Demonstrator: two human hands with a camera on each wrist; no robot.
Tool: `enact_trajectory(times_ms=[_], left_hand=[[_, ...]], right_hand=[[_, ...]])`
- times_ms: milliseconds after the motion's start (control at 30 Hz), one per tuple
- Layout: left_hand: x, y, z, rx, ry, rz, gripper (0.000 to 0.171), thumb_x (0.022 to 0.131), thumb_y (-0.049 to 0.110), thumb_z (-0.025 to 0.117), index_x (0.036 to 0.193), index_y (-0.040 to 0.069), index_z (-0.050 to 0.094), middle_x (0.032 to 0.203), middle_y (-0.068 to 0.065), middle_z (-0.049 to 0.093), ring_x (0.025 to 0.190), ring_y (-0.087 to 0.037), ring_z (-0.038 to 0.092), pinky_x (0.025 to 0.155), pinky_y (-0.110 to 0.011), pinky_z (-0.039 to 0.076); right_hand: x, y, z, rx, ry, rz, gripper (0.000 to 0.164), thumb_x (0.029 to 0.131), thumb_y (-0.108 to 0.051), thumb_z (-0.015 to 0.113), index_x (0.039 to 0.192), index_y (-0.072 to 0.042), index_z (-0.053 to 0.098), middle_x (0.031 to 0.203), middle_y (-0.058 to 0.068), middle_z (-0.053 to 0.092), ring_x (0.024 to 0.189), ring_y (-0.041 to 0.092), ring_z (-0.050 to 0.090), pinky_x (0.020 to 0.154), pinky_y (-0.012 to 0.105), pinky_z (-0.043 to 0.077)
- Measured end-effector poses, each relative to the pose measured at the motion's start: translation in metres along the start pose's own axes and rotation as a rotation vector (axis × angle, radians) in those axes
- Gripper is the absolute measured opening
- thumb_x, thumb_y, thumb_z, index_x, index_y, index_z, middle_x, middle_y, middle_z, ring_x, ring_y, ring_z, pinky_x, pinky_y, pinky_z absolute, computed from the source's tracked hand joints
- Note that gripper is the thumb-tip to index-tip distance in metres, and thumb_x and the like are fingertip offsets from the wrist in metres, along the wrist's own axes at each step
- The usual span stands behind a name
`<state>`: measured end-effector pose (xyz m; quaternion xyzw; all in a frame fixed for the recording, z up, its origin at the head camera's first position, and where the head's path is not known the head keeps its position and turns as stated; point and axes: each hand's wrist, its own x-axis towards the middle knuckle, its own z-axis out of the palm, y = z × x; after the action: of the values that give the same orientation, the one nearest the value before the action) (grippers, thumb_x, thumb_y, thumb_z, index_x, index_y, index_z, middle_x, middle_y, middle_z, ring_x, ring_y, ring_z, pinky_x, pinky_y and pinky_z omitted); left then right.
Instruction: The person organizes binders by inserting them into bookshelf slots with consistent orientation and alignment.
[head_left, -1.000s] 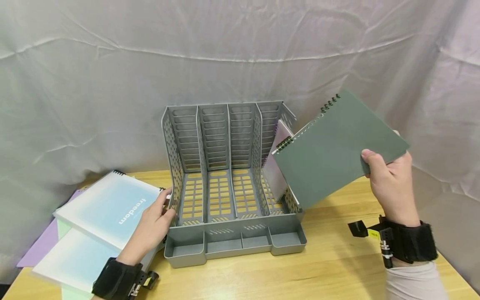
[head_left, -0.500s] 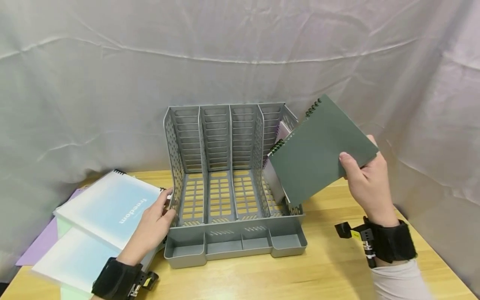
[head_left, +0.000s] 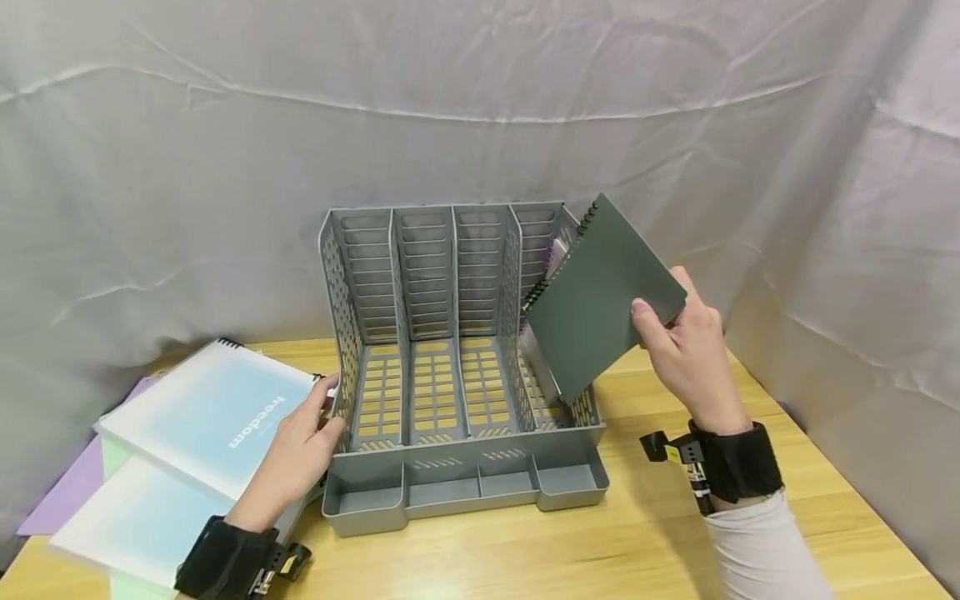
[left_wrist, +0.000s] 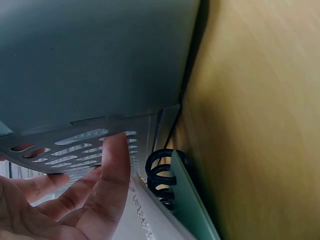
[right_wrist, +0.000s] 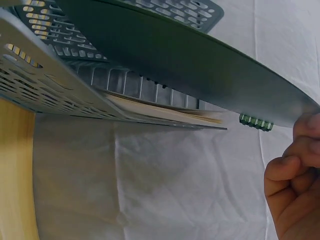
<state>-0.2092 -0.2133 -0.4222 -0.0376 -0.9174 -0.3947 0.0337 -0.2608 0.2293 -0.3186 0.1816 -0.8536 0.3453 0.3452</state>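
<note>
A dark green spiral notebook (head_left: 603, 304) is pinched at its right corner by my right hand (head_left: 690, 354), thumb on the near cover. It tilts over the rightmost compartment of the grey desk file organizer (head_left: 465, 454), and its lower corner is at the compartment's opening. Behind it, a pale pink-purple notebook (head_left: 557, 254) stands in that compartment, mostly hidden. My left hand (head_left: 296, 446) touches the organizer's left side. In the left wrist view, its extended fingers (left_wrist: 116, 170) rest against the slotted side wall (left_wrist: 80, 147).
Left of the organizer lies an overlapping pile: a blue-white spiral notebook (head_left: 202, 417) marked "freedom", another blue-white one (head_left: 142, 517), and a purple sheet or cover (head_left: 67, 496). The wooden table (head_left: 480, 554) has a grey curtain (head_left: 450, 158) behind it.
My right hand has moved left, bringing the green notebook from beyond the organizer's right side over its rightmost compartment. The left hand has stayed at the organizer's left wall.
</note>
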Motion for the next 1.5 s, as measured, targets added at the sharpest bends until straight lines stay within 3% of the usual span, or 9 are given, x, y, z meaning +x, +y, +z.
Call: enact_trajectory(times_ms=[233,567,800,1033,1300,1500], left_hand=[[0.0,0.002,0.0,-0.003,0.002,-0.002,0.061,0.107,0.01,0.045,0.167,0.013,0.034,0.138,-0.024,0.067,0.111,-0.032,0.07,0.085,-0.043,0.055],[-0.002,0.0,0.0,-0.002,-0.001,-0.009,0.061,0.107,0.01,0.045,0.166,0.012,0.034,0.14,-0.024,0.067,0.114,-0.033,0.07,0.087,-0.044,0.055],[0.0,-0.001,0.0,-0.009,0.0,-0.007,0.06,0.107,0.01,0.045,0.166,0.013,0.034,0.138,-0.024,0.067,0.109,-0.03,0.069,0.081,-0.04,0.053],[-0.002,0.001,-0.001,0.003,0.002,-0.01,0.061,0.106,0.011,0.046,0.167,0.011,0.034,0.139,-0.024,0.067,0.114,-0.032,0.069,0.088,-0.044,0.054],[-0.002,0.0,0.0,0.0,-0.002,-0.012,0.061,0.107,0.011,0.044,0.167,0.012,0.034,0.14,-0.023,0.066,0.113,-0.031,0.069,0.087,-0.042,0.054],[-0.002,0.001,0.0,-0.002,0.0,-0.015,0.061,0.107,0.01,0.045,0.166,0.012,0.034,0.14,-0.023,0.066,0.115,-0.032,0.069,0.089,-0.044,0.054]], right_hand=[[0.005,-0.002,0.008,-0.052,-0.047,-0.015,0.015,0.106,-0.016,0.061,0.112,-0.002,0.057,0.067,0.007,0.068,0.056,0.0,0.055,0.052,0.022,0.037],[0.008,-0.008,0.026,-0.046,-0.146,0.002,0.015,0.11,-0.017,0.057,0.115,-0.002,0.056,0.072,0.008,0.066,0.061,0.013,0.066,0.054,0.026,0.046],[0.009,-0.009,0.032,-0.093,-0.147,0.026,0.014,0.111,-0.017,0.056,0.116,-0.003,0.056,0.069,0.009,0.068,0.059,0.02,0.068,0.052,0.029,0.042],[0.008,-0.006,0.038,-0.143,-0.182,0.041,0.021,0.111,-0.018,0.058,0.125,-0.003,0.056,0.07,0.009,0.071,0.057,0.021,0.066,0.052,0.032,0.039],[0.01,-0.009,0.045,-0.177,-0.187,0.047,0.016,0.11,-0.018,0.061,0.117,-0.005,0.056,0.065,0.008,0.062,0.056,0.023,0.064,0.052,0.033,0.036],[0.011,-0.013,0.048,-0.227,-0.162,0.028,0.019,0.108,-0.019,0.065,0.119,-0.003,0.061,0.064,0.008,0.067,0.055,0.028,0.063,0.055,0.038,0.038]])
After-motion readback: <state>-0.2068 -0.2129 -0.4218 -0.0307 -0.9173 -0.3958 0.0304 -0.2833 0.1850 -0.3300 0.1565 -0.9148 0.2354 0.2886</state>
